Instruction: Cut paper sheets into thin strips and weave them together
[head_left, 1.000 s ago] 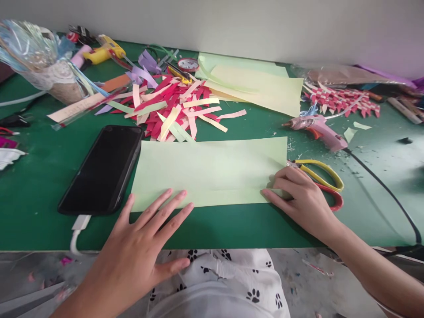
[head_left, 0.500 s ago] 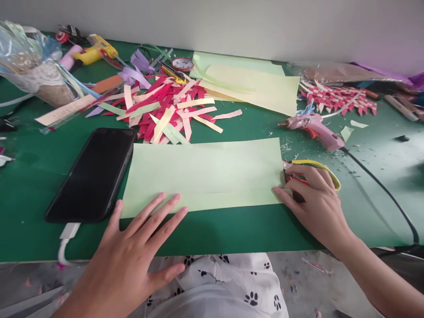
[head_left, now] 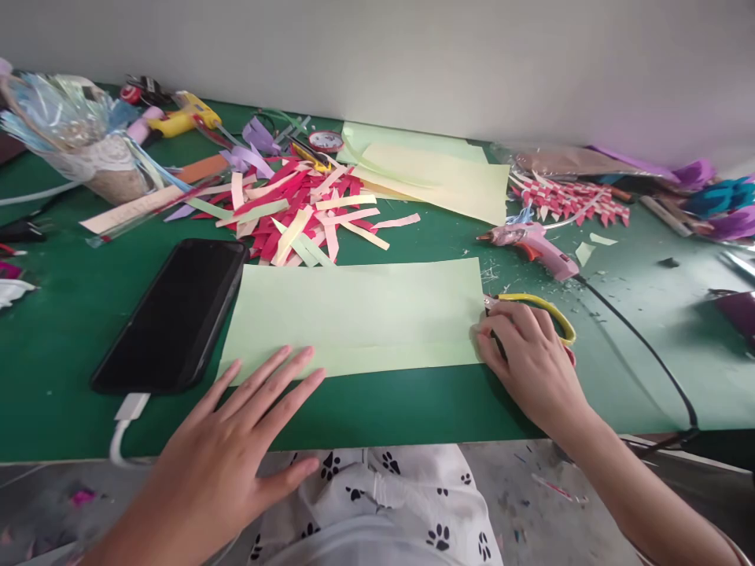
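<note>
A pale green paper sheet (head_left: 359,303) lies flat before me, with a faint crease running along its lower part. My left hand (head_left: 230,444) is spread, its fingertips resting on the sheet's lower left edge and the thumb out over the table edge. At the sheet's right edge, my right hand (head_left: 531,358) pinches the paper near the lower corner between thumb and fingers. Partly hidden under that hand are pliers (head_left: 539,302) with yellow and red handles. A black phone (head_left: 171,318) with a white cable lies just left of the sheet.
Behind the sheet sits a pile of paper strips (head_left: 295,204), mostly red and pink. More pale sheets (head_left: 436,181) lie near the wall. A pink glue gun (head_left: 539,245) with a black cord is at right, a yellow one (head_left: 185,116) at back left beside a wrapped bundle (head_left: 112,169).
The view has shifted slightly, so the table things sit lower and the right side shows more. My right thumb and fingers have drawn closer together at the paper's edge. My left hand stays spread.
</note>
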A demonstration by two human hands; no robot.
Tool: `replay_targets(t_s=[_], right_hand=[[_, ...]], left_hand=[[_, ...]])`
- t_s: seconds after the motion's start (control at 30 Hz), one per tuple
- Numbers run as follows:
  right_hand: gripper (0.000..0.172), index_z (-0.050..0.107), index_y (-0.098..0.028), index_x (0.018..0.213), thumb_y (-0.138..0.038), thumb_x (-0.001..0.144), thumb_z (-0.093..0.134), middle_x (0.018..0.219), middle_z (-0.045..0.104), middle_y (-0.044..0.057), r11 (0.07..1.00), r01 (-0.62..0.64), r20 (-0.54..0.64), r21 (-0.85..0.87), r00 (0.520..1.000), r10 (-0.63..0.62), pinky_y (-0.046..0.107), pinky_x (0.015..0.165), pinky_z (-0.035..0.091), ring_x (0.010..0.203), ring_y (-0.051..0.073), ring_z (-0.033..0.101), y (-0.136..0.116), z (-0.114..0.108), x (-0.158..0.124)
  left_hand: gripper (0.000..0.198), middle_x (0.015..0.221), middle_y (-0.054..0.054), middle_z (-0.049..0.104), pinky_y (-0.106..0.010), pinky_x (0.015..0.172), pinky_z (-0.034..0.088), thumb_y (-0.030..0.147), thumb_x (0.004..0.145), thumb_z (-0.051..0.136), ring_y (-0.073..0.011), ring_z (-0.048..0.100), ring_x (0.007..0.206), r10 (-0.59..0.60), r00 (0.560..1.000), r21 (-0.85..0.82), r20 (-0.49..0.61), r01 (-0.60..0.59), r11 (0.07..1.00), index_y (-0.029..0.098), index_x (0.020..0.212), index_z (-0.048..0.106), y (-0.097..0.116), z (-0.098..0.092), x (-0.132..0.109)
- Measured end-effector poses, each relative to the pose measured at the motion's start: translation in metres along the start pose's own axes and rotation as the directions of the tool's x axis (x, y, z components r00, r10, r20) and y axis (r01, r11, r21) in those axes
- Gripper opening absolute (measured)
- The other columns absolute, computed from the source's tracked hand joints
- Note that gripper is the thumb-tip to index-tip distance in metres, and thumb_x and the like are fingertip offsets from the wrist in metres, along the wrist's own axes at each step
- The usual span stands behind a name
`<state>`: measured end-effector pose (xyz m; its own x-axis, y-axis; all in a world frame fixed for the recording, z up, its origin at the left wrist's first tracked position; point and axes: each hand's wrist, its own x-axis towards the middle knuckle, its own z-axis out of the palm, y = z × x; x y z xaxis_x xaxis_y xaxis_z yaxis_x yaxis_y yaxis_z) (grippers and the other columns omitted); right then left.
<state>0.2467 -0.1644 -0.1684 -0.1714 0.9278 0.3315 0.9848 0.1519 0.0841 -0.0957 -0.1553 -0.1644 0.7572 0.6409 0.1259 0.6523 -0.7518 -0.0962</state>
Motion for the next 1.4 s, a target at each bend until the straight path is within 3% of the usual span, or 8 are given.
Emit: replay_targets(t_s=[0.1,0.2,0.27,0.33,0.47,0.83,1.1,1.4], right_hand=[[0.018,0.06,-0.017,0.094,-0.026,0.089,0.045,0.102,0.06,0.01,0.992,0.001,-0.06,-0.126,0.998,-0.008,0.04,0.083,0.042,0.091,0.025,0.054,-0.011,-0.007,-0.001],[0.024,0.057,-0.018,0.108,-0.019,0.088,0.045,0.107,0.064,0.009,0.996,0.02,-0.145,-0.092,0.989,-0.033,0.045,0.099,0.032,0.099,0.023,0.055,-0.048,-0.017,-0.001],[0.034,0.05,-0.017,0.123,-0.025,0.09,0.041,0.121,0.059,0.009,0.984,0.162,-0.1,0.073,0.983,-0.155,0.043,0.103,0.029,0.114,0.022,0.049,-0.085,-0.021,0.001],[0.05,0.037,-0.016,0.135,-0.041,0.091,0.035,0.139,0.043,0.006,0.912,0.324,0.012,0.251,0.941,-0.337,0.043,0.104,0.027,0.13,0.023,0.032,-0.122,-0.023,0.004],[0.072,0.021,-0.006,0.142,-0.055,0.09,0.021,0.149,0.02,0.008,0.865,0.283,0.17,0.414,0.91,-0.379,0.044,0.109,0.02,0.138,0.021,0.016,-0.158,-0.023,0.01],[0.084,0.013,-0.011,0.145,-0.068,0.083,0.022,0.15,0.012,0.005,0.892,0.279,0.265,0.357,0.885,-0.383,0.04,0.111,0.018,0.138,0.02,0.015,-0.085,-0.017,-0.012],[0.076,0.006,-0.018,0.146,-0.058,0.087,0.032,0.15,0.018,0.004,0.962,0.199,0.265,0.186,0.933,-0.244,0.041,0.106,0.029,0.136,0.022,0.023,-0.033,-0.02,-0.041],[0.076,0.006,-0.018,0.146,-0.053,0.087,0.038,0.15,0.019,0.007,0.969,0.187,0.268,0.161,0.937,-0.226,0.044,0.104,0.035,0.135,0.025,0.027,-0.023,-0.022,-0.048]], left_hand=[[0.077,0.146,-0.003,0.032,-0.039,0.104,0.022,0.064,0.079,0.042,-0.0279,0.039,0.126,-0.009,1.0,0.007,-0.008,0.009,1.0,0.022,0.142,0.026,-0.002,0.0,-0.005],[0.08,0.145,-0.003,0.033,-0.041,0.099,0.028,0.067,0.077,0.042,-0.0307,0.041,0.124,-0.025,1.0,-0.001,-0.006,0.025,1.0,0.023,0.142,0.026,-0.002,0.001,-0.008],[0.082,0.145,-0.003,0.033,-0.042,0.097,0.03,0.068,0.076,0.043,-0.0315,0.041,0.124,-0.03,1.0,-0.007,-0.009,0.03,1.0,0.024,0.143,0.024,-0.002,0.003,-0.009],[0.082,0.145,-0.004,0.033,-0.042,0.097,0.031,0.066,0.077,0.043,-0.0309,0.04,0.125,-0.024,1.0,-0.014,-0.012,0.024,1.0,0.023,0.143,0.021,-0.002,0.004,-0.009],[0.082,0.145,-0.005,0.033,-0.042,0.099,0.031,0.061,0.08,0.044,-0.0298,0.039,0.127,-0.018,1.0,-0.025,-0.015,0.017,1.0,0.02,0.145,0.015,-0.001,0.003,-0.01],[0.081,0.147,-0.002,0.028,-0.041,0.105,0.026,0.067,0.079,0.04,-0.0314,0.036,0.129,-0.063,0.997,-0.039,0.046,0.065,0.997,0.025,0.145,0.016,0.0,0.0,-0.009],[0.082,0.148,-0.001,0.026,-0.038,0.106,0.025,0.065,0.078,0.043,-0.0295,0.035,0.13,-0.061,0.997,-0.042,0.045,0.062,0.997,0.025,0.144,0.018,0.0,0.0,-0.009],[0.081,0.146,-0.003,0.031,-0.038,0.102,0.033,0.06,0.079,0.046,-0.0287,0.041,0.126,-0.104,0.993,-0.027,0.056,0.106,0.994,0.023,0.145,0.015,-0.004,-0.003,-0.021]])
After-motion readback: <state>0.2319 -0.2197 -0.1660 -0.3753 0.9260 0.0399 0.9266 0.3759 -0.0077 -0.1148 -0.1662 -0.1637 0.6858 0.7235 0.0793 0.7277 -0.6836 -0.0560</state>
